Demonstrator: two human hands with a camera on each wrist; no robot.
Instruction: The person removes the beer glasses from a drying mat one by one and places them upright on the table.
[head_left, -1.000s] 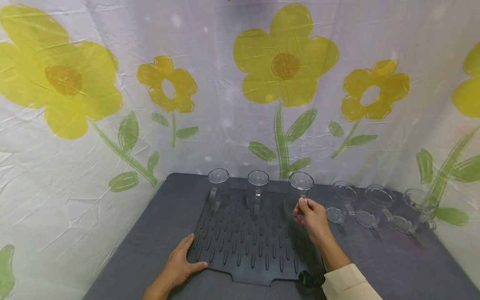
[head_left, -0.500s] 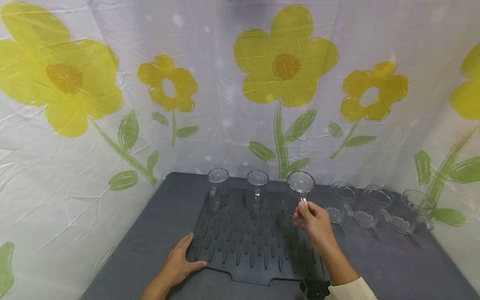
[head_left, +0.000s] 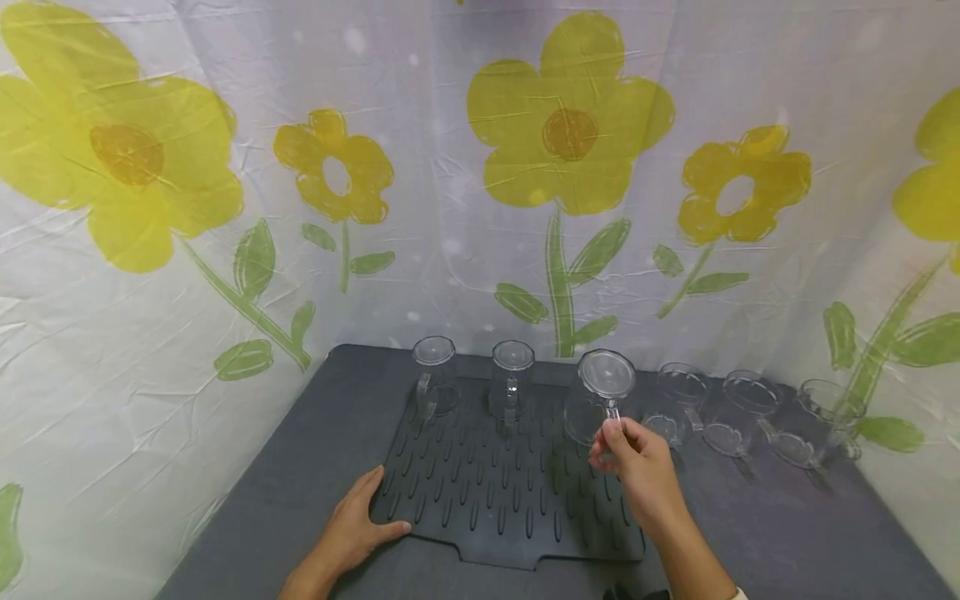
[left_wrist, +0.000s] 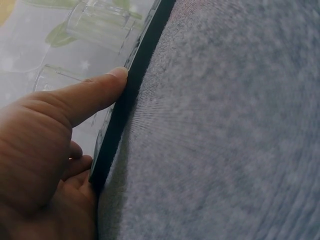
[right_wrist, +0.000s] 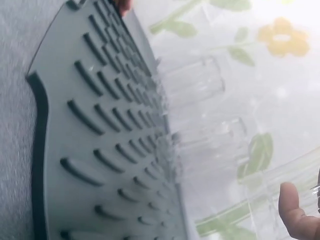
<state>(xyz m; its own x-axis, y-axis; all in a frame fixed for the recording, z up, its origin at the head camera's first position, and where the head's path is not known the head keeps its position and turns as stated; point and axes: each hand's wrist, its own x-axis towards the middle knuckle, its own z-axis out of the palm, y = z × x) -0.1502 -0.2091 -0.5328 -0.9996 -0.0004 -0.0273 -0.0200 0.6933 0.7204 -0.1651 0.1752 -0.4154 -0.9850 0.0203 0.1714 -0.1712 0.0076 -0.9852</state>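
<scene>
Two upturned clear mugs (head_left: 435, 365) stand by the far edge of the ridged mat (head_left: 480, 537). Near its far right corner, the right hand (head_left: 647, 479) pinches the handle of a third, the tilted mug (head_left: 606, 372) (rim contact: I cannot tell). The left hand (head_left: 351, 523), fingers extended, touches its near left corner. Three upright mugs (head_left: 752, 393) line the far right of the tabletop (head_left: 262, 492).

Left hand (head_left: 348, 521): near side, left of centre, thumb spread wide of the fingers. Left thumb (head_left: 393, 531) straight, points right; left fingers (head_left: 369, 482) point far. Left wrist (head_left: 309, 575) at the near edge of view. Right hand (head_left: 641, 475): farther out, right of centre, in a pinch, right thumb (head_left: 617, 437) on top, right fingers (head_left: 604, 462) curled under. Right forearm (head_left: 697, 554) bare, slants in from near right, toward far left.
</scene>
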